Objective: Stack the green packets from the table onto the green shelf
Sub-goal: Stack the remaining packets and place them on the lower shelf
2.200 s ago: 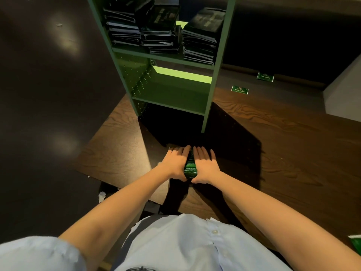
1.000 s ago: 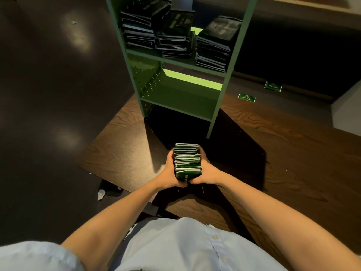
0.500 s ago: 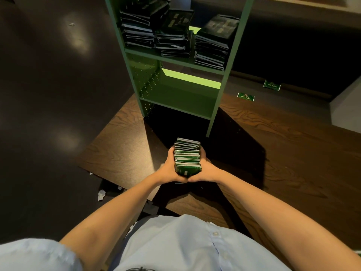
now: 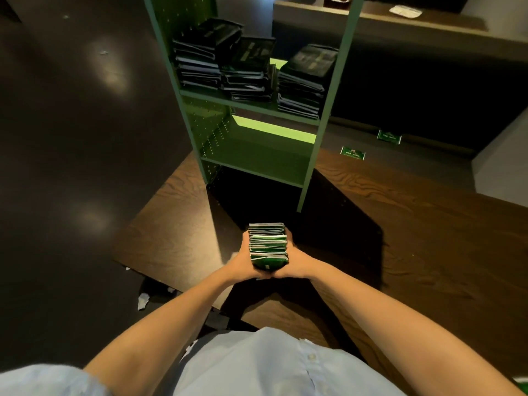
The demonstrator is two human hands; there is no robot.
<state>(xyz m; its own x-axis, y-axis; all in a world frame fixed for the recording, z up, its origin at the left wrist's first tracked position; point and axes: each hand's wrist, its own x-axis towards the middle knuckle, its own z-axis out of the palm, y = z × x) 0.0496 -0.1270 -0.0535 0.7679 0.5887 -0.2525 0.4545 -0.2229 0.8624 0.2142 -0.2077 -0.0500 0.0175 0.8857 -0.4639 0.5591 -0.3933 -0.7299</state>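
Observation:
A thick bundle of green packets (image 4: 268, 244) is held above the brown table (image 4: 414, 238), in front of the green shelf (image 4: 251, 155). My left hand (image 4: 243, 261) grips its left side and my right hand (image 4: 297, 262) grips its right side, heels of both hands meeting below it. The shelf's upper board (image 4: 248, 105) carries three stacks of dark packets (image 4: 245, 70). The lower board (image 4: 257, 160) is bare. Two single green packets (image 4: 353, 153) (image 4: 389, 137) lie on the table's far side, right of the shelf.
The dark glossy floor (image 4: 71, 138) spreads to the left, with paper scraps (image 4: 142, 301) near the table's corner. A dark counter (image 4: 414, 27) runs behind the shelf. A pale wall or cabinet (image 4: 503, 167) stands at the right.
Both hands pressed the packets together on the table, then lifted the bundle. Since then it has stayed held in front of the shelf, and my head has tilted up slightly.

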